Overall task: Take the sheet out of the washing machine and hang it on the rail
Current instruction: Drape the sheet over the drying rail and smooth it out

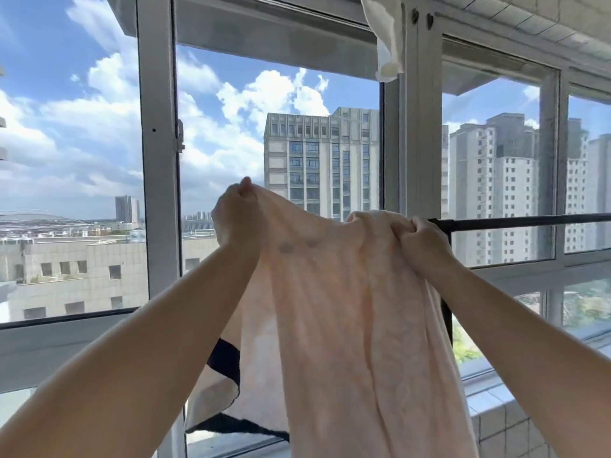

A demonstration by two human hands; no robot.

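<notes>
Centre of the frame: my left hand (235, 211) and right hand (418, 241) — both fisted on cloth — hold up a pale pink sheet (347, 309), its right edge touching the dark rail (515, 223) before the windows (158, 160).

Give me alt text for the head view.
Both hands grip a pale pink sheet at its top edge, left hand raised, right hand bunching it at a dark rail before a window facing high-rises.
</notes>
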